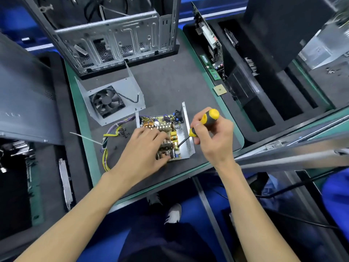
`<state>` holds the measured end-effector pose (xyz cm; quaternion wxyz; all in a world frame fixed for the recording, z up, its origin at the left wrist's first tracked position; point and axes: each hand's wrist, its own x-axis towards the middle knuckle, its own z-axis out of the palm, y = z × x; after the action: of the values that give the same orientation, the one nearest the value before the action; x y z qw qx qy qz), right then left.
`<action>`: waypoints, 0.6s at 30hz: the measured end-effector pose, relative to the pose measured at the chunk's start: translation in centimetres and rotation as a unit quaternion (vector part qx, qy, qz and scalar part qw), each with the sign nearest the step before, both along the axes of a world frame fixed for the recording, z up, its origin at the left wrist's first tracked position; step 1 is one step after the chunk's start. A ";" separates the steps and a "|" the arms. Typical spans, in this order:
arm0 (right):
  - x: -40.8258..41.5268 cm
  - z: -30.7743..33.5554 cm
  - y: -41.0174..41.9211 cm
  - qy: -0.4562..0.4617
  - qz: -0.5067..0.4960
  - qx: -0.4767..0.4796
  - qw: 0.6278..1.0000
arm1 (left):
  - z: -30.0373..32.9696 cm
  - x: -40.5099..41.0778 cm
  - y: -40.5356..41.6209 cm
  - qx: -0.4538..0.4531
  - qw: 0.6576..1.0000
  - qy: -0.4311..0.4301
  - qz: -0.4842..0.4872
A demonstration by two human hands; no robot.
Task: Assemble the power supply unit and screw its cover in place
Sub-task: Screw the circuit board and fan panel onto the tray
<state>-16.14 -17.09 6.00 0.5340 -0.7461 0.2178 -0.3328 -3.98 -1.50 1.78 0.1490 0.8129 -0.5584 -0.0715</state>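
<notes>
my right hand (213,137) grips the screwdriver (203,122) at the circuit board (170,129) — left hand (149,148) presses it, fingers loose; fan cover (111,100) still off, far left.

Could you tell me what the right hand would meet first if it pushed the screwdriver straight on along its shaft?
Probably the circuit board: the right hand angles the screwdriver down-left, its tip at the board's right edge, though depth is unclear.

No legible text, faint marks on grey panel (11,114) (unreadable)
</notes>
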 end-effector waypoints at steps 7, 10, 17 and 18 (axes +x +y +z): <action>-2.4 -1.3 1.2 0.035 0.039 -0.045 0.998 | -2.0 -0.1 0.4 -0.075 0.997 -0.013 0.008; -2.9 -2.1 1.4 0.042 0.044 -0.058 0.996 | -2.7 0.3 0.3 -0.077 0.997 -0.003 0.001; -3.2 -3.8 1.2 0.058 0.037 -0.068 0.995 | -3.2 0.3 0.1 -0.098 0.995 0.002 -0.004; -3.2 -4.0 1.1 0.061 0.036 -0.069 0.995 | -3.2 0.3 0.1 -0.104 0.995 0.004 -0.003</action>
<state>-19.31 -16.00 2.04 0.4790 -0.8072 0.1993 -0.2813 -3.71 -1.42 -1.44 0.2348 0.7910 -0.5646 -0.0165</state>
